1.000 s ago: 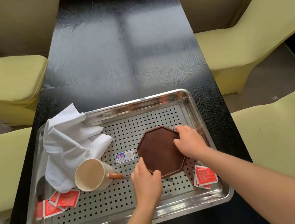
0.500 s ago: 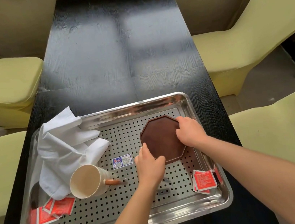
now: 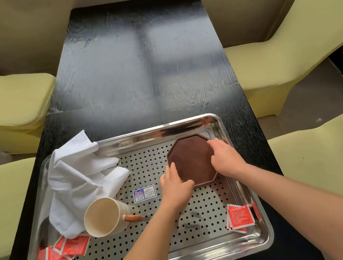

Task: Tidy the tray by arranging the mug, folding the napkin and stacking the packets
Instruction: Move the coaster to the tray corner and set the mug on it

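Note:
A steel perforated tray (image 3: 166, 128) lies on the near end of a black table. A brown octagonal coaster (image 3: 192, 157) sits flat in its far right corner. My left hand (image 3: 176, 191) grips the coaster's near left edge and my right hand (image 3: 225, 159) grips its right edge. A cream mug (image 3: 103, 218) with a brown handle lies on its side at the tray's left, its mouth facing me. A crumpled white napkin (image 3: 78, 176) drapes over the far left rim. Several red packets (image 3: 66, 250) lie scattered near left, and a few more red packets (image 3: 240, 217) lie near right.
The black table (image 3: 135, 68) stretches away beyond the tray. Yellow-green chairs stand on both sides, left chair (image 3: 4, 105) and right chair (image 3: 297, 46). A small blue and white sticker (image 3: 144, 193) is stuck to the tray floor.
Both hands have slid the coaster from the tray's middle right toward the far right corner. The mug, napkin and packets have stayed where they were.

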Available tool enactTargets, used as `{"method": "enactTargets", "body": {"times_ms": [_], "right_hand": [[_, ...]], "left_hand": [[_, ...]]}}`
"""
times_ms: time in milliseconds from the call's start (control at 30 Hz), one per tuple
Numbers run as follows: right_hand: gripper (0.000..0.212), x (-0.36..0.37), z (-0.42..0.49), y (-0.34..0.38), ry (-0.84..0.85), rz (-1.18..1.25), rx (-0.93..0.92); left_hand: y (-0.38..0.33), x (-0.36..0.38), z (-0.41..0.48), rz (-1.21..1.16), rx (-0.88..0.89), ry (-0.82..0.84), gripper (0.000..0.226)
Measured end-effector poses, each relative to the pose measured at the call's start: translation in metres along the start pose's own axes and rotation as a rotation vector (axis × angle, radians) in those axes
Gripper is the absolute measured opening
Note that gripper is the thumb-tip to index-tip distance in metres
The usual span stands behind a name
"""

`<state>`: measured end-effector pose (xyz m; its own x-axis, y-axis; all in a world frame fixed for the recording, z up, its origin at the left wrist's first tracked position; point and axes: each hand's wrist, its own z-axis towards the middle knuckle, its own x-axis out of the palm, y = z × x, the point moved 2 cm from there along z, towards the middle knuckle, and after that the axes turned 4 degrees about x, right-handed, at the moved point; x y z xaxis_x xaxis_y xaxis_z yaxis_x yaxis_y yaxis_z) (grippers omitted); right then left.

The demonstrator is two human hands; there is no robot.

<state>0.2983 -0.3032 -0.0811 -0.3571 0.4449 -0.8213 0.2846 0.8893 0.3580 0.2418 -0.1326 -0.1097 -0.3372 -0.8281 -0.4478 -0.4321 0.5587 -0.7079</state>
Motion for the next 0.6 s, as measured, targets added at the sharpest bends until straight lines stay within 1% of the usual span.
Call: {"method": "enactTargets", "body": {"times_ms": [133,233,300,367,433,500,567,600], "right_hand": [[0.045,0.001,-0.007,-0.005,0.002,0.019,0.002],[0.048,0.005,-0.017,-0.008,0.021,0.027,0.021],[0.054,0.009,-0.026,-0.009,0.028,0.073,0.047],[0.056,0.012,-0.040,-0.010,0.018,0.170,0.084],[0.052,0.018,-0.056,-0.010,-0.016,0.229,0.089],[0.047,0.026,-0.074,-0.003,-0.025,0.236,0.039],[0.043,0.036,-0.091,0.013,0.015,0.261,-0.027],[0.042,0.042,-0.098,0.024,0.045,0.273,-0.068]], "left_hand": [[0.016,0.000,-0.018,0.089,0.088,0.015,0.083],[0.038,-0.002,-0.047,0.166,0.145,-0.009,0.080],[0.058,-0.008,-0.071,0.236,0.180,-0.028,0.077],[0.083,-0.015,-0.099,0.359,0.232,-0.032,0.070],[0.109,-0.023,-0.126,0.523,0.286,-0.048,0.063],[0.130,-0.036,-0.148,0.611,0.260,-0.118,0.055],[0.147,-0.050,-0.162,0.642,0.207,-0.228,0.049],[0.154,-0.055,-0.166,0.658,0.176,-0.283,0.052]]}}
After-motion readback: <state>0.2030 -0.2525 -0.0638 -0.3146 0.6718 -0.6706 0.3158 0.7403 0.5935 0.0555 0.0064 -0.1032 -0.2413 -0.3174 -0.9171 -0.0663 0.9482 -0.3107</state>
